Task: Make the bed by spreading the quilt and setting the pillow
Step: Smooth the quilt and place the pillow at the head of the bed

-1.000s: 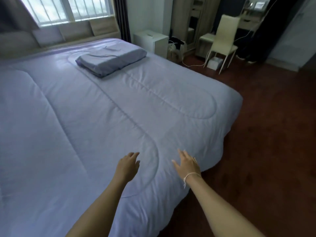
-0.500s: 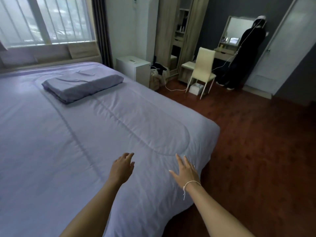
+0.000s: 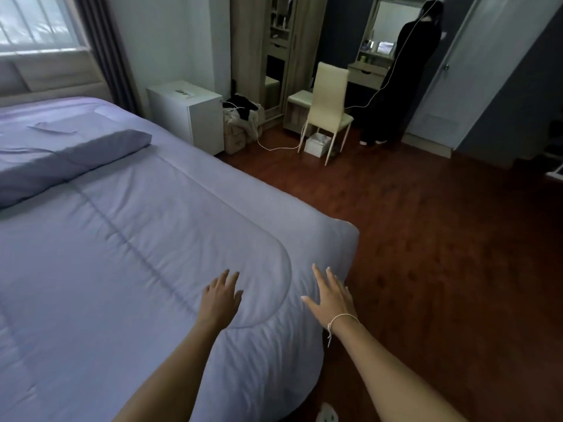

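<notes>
Smoothing quilt (image 3: 128, 239) near foot corner, left hand (image 3: 221, 298) and right hand (image 3: 330, 296) both flat, fingers apart, gripping nothing. View has swung right since a second ago; hands barely shifted. Quilt lies spread beyond hands, pillow (image 3: 61, 161) far ahead-left, near headboard. Task looks nearly finished.

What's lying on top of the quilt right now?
The pillow lies on the quilt toward the headboard, and the left hand and right hand are open over its near corner. The mattress beneath is fully covered.
</notes>
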Demonstrator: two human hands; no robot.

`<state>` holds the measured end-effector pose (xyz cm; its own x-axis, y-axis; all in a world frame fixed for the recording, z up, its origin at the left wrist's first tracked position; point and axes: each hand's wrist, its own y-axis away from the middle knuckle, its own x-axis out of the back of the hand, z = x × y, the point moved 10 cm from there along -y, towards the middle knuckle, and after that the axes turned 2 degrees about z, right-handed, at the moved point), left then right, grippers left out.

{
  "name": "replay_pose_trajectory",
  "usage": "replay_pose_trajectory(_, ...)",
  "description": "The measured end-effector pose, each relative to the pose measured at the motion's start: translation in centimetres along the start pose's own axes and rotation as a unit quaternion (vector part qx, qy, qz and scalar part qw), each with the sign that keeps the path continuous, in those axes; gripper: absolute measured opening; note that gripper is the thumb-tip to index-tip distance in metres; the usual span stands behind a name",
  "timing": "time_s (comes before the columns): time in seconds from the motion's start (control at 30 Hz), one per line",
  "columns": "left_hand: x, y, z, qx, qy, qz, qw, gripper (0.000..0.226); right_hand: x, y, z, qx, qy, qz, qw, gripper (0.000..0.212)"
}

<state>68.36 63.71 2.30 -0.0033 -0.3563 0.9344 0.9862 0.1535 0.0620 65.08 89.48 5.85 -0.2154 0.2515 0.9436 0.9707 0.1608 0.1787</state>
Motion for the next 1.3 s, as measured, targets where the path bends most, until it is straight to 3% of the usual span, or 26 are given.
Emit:
replay_pose_trajectory(0.37, -6.4, -13.1, 9.4, 0.096, 0.021, -0.009, 0.995, 0.054, 3.1, -17.0, 11.6, 0.036, 0.008, -0.063, 0.997, 0.078)
replay_pose_trajectory(0.73, -12.7, -23.2, 11.3, 0.199, 0.007, -0.036, 0.979, 0.055, 2.7, -34.8, 18.8, 0.076, 0.065, -0.142, 0.985, 0.068)
replay_pose_trajectory(1.03, -16.9, -36.2, 13.4, 0.23, -0.004, -0.004, 0.973, 0.068, -2.0, -50.4, 23.1, 0.11, 0.139, -0.205, 0.963, 0.075)
replay_pose_trajectory(1.2, -20.0, -38.7, 13.2, 0.261, -0.023, -0.014, 0.965, 0.082, -7.3, -55.6, 24.0, 0.157, 0.181, -0.229, 0.944, 0.082)
replay_pose_trajectory(1.3, -21.5, -39.0, 12.8, 0.289, -0.031, -0.019, 0.957, 0.081, -10.2, -57.1, 24.0, 0.179, 0.18, -0.261, 0.931, 0.074)
